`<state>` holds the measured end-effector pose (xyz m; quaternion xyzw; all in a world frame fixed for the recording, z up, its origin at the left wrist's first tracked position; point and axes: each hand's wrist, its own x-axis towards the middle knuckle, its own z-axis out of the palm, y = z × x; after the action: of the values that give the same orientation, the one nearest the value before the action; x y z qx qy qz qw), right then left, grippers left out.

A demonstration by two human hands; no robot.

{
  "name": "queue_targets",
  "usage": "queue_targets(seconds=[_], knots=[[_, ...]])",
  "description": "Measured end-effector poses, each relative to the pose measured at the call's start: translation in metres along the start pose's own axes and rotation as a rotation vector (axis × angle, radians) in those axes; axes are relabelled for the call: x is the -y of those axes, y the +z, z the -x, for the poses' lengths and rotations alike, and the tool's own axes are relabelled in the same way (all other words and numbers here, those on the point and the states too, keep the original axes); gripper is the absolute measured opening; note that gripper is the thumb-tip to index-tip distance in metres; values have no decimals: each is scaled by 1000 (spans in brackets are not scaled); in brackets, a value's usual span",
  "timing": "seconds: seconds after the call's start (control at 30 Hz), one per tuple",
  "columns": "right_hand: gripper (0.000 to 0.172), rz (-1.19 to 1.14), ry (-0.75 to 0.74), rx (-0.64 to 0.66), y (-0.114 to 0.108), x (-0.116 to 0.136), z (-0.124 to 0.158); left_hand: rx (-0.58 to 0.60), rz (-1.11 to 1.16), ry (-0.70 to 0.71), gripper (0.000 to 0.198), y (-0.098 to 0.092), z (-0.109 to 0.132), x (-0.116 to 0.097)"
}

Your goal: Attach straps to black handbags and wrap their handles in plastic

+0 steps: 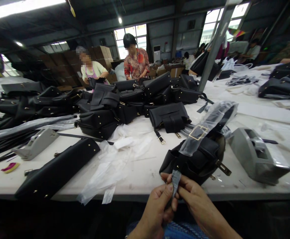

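Note:
A black handbag [199, 159] lies at the table's front edge, just above my hands. Clear plastic wrap [209, 122] covers its raised strap and a gold buckle [199, 132]. My left hand [159, 202] is closed on a plastic-wrapped strap end [176, 181], thumb on top. From the other side my right hand [188, 191] pinches the same strap end against the bag's lower corner. A gold clasp [223, 167] sticks out at the bag's right side. My fingers partly hide the strap's tip.
Grey tape dispensers stand at right [259, 156] and left [36, 144]. Another black bag [60, 169] lies front left. Loose white wrapping [120, 159] reaches over the front edge. Many black bags [105, 96] are piled behind. A metal post [213, 49] rises at right. Two people work across the table.

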<state>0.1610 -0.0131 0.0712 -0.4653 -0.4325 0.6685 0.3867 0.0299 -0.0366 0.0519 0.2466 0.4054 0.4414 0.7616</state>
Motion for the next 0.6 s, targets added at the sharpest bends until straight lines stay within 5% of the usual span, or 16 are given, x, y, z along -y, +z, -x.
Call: queue_targets(seconds=[0.2, 0.43, 0.5, 0.6], knots=[[30, -198, 123, 118, 7, 11, 3, 29, 32, 36, 47, 0, -2, 9], [34, 412, -93, 146, -30, 16, 22, -147, -208, 124, 59, -3, -5, 1], [36, 467, -91, -42, -53, 25, 27, -191, -271, 116, 60, -3, -7, -1], [38, 320, -258, -505, -81, 49, 17, -219, -361, 117, 57, -2, -10, -3]])
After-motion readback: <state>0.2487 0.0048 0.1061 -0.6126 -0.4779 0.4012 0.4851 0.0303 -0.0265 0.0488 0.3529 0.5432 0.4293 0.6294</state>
